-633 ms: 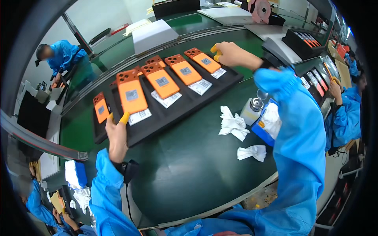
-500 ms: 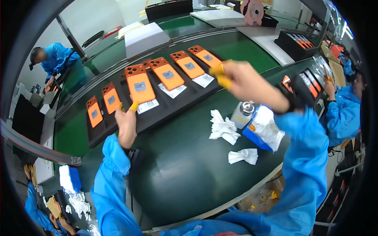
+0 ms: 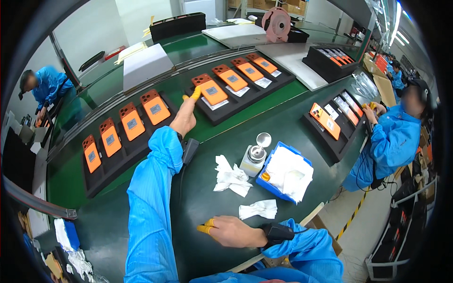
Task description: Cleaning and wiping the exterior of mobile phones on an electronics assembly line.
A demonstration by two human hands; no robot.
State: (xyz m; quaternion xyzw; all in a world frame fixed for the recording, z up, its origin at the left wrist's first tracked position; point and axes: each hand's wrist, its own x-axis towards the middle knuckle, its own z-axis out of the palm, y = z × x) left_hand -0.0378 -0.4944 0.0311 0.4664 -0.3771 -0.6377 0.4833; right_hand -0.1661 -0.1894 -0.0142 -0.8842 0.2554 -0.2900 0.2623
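Note:
My left hand [image 3: 185,115], with yellow finger cots, reaches between two black trays, fingers apart and holding nothing. Its fingertips are at the near-left end of the right tray [image 3: 222,118], beside an orange phone [image 3: 211,89]. Several orange phones with square grey labels lie in that tray, white printed slips beside them. The left tray [image 3: 113,174] also holds several orange phones [image 3: 133,121], slanting in their slots. My right hand [image 3: 233,232] lies low over the green table, fingers curled in, with nothing visible in them. White crumpled wipes [image 3: 258,209] lie just beyond it.
A pump bottle [image 3: 254,160] with its lid up stands beside a blue box of white wipes [image 3: 289,172]. To the right, a co-worker in blue [image 3: 401,132] handles another black tray [image 3: 309,129] of phones. A pink fan [image 3: 276,24] stands at the back.
My right hand has come down from over the trays to the table near me. The two trays now show a gap, and my left hand has moved to it. My view has shifted right.

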